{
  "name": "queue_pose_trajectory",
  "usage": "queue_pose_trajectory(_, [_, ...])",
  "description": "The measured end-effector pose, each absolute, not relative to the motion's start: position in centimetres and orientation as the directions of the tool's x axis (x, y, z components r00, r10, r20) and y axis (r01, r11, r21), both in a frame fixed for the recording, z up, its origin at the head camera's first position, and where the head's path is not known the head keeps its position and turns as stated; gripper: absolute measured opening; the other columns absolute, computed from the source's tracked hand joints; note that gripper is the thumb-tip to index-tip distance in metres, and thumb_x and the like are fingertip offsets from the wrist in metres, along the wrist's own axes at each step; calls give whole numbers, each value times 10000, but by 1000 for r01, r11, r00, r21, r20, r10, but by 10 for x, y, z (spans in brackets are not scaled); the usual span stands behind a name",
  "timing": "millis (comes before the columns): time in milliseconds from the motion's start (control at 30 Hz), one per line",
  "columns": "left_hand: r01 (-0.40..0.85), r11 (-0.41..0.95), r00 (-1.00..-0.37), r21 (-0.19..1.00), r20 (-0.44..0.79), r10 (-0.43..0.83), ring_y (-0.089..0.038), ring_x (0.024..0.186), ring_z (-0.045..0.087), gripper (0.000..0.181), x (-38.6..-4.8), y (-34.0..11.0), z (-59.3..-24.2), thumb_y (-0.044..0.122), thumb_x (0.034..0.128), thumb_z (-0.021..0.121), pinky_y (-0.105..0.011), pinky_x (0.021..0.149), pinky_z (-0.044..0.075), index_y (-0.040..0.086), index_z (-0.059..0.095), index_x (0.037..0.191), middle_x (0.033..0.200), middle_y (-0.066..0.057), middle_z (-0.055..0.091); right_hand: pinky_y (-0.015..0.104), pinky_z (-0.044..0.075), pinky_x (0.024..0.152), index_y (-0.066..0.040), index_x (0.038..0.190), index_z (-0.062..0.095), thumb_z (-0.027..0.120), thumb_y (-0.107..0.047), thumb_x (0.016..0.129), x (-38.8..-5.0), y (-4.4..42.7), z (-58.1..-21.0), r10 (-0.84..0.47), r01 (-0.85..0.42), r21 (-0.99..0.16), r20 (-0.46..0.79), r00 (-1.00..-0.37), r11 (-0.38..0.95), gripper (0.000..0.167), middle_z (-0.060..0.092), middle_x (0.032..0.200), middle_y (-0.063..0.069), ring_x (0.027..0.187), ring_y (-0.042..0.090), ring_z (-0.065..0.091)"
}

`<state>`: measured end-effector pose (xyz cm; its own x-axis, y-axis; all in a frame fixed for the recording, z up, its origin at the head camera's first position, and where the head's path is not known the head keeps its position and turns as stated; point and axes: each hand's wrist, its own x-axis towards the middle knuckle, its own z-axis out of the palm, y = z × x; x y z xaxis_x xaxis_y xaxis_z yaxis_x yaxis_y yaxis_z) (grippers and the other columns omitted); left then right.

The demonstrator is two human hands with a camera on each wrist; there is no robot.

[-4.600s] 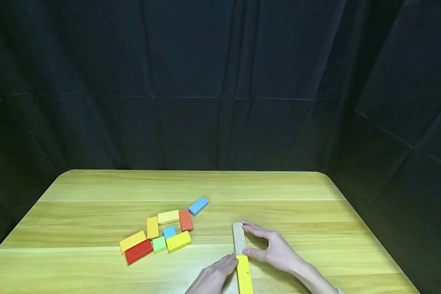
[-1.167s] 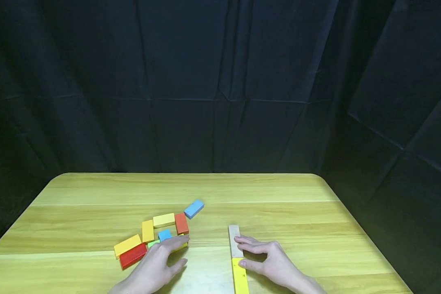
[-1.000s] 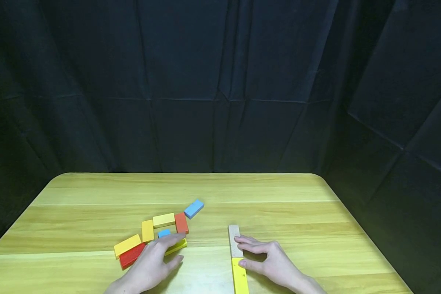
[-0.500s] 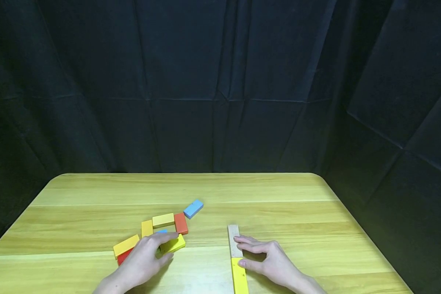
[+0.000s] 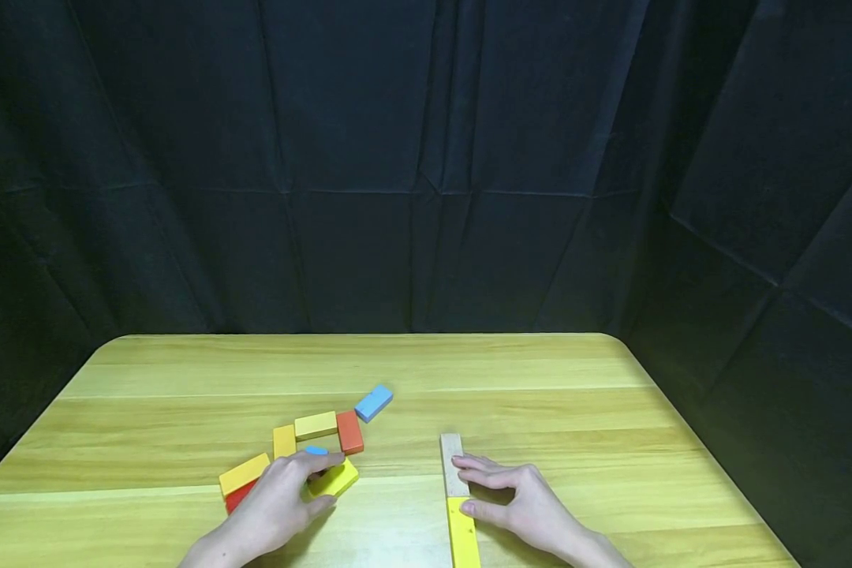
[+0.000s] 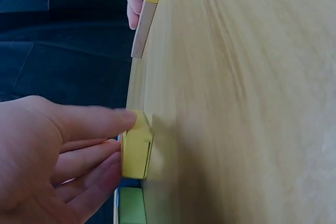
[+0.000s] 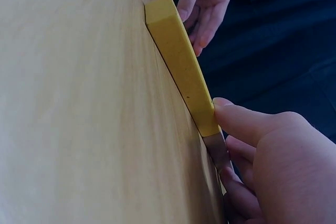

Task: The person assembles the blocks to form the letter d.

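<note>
In the head view my left hand (image 5: pixel 273 501) pinches a yellow wooden block (image 5: pixel 335 478) at the near side of a loose group. The left wrist view shows the thumb on one side of this yellow block (image 6: pixel 137 148) and the fingers on the other. My right hand (image 5: pixel 521 501) rests along the right side of two blocks lying end to end. Its thumb touches the long yellow block (image 5: pixel 463 536) and its fingers touch the grey block (image 5: pixel 451 465). In the right wrist view the thumb lies against the long yellow block (image 7: pixel 181 66)'s side.
Around my left hand lie an orange block (image 5: pixel 244 475), a partly hidden red block (image 5: pixel 238 496), another orange block (image 5: pixel 284 442), a pale yellow block (image 5: pixel 315 426) and an upright-lying red block (image 5: pixel 350 431). A blue block (image 5: pixel 374 403) sits farther back. A green block (image 6: pixel 132 205) shows in the left wrist view.
My left hand has left the two aligned blocks, moved left to the group and taken hold of the yellow block, which has shifted and tilted slightly. My right hand has slid slightly nearer along the aligned blocks.
</note>
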<state>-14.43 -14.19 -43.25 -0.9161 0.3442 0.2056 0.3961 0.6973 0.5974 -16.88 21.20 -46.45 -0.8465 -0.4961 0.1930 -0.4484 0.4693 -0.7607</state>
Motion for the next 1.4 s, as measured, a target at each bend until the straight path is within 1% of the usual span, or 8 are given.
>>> queue_pose_trajectory(133, [391,653,-910,648,168,378,-67,858,621,508,-145,-143,-431,107,766,855,-223,726,555,41,677,1237,1045,19,683,138,344,1077,-133,1263,697,748,-429,871,-169,212,-464,-494,-441,-766,187,-849,468,494,605,1385,-105,1347,220,520])
queue_pose_trajectory(267, [375,607,-900,701,117,421,-43,806,621,580,-145,-146,-431,171,756,873,-201,693,545,9,649,1265,994,28,669,140,335,1082,-136,1266,695,743,-449,869,-169,212,-463,-493,-432,-771,177,-852,469,507,604,1385,-111,1352,229,516])
queue_pose_trajectory(367, [370,586,-889,721,92,448,-27,790,616,639,-146,-147,-431,217,747,883,-200,690,543,-8,631,1290,1022,18,681,144,337,1085,-139,1265,695,741,-454,870,-168,211,-463,-493,-434,-769,180,-851,468,507,606,1383,-111,1352,232,515])
queue_pose_trajectory(467, [373,576,-879,727,79,470,-21,792,614,691,-147,-148,-431,241,726,898,-203,693,546,-16,622,1305,1121,-32,694,146,346,1083,-141,1263,697,739,-449,873,-168,211,-463,-495,-443,-763,187,-848,470,499,609,1379,-111,1348,229,521])
queue_pose_trajectory(567, [372,567,-869,735,62,491,-31,818,628,725,-147,-150,-431,212,708,909,-205,711,554,-20,607,1324,1204,-82,683,148,351,1082,-138,1263,697,740,-440,876,-168,211,-463,-497,-447,-760,190,-847,471,494,610,1377,-112,1344,225,524])
queue_pose_trajectory(800, [370,529,-848,764,45,528,-180,1025,708,693,-148,-153,-432,74,745,862,-271,850,585,-38,565,1362,1276,-137,668,149,339,1083,-120,1262,695,741,-435,875,-168,211,-464,-500,-449,-765,193,-844,462,500,610,1380,-102,1343,235,524])
queue_pose_trajectory(1133, [385,568,-874,727,88,479,-289,1088,696,638,-147,-149,-433,237,728,894,-376,897,580,21,652,1277,1250,-134,689,165,353,1085,-131,1262,696,736,-441,878,-168,211,-462,-506,-454,-762,195,-841,462,496,611,1380,-93,1340,244,527])
queue_pose_trajectory(1400, [400,618,-896,677,145,421,-229,1120,674,605,-146,-136,-432,353,725,889,-371,921,566,100,694,1239,1214,-35,716,173,355,1088,-188,1286,685,746,-448,866,-169,212,-463,-498,-421,-759,147,-855,498,498,576,1403,-138,1360,195,503])
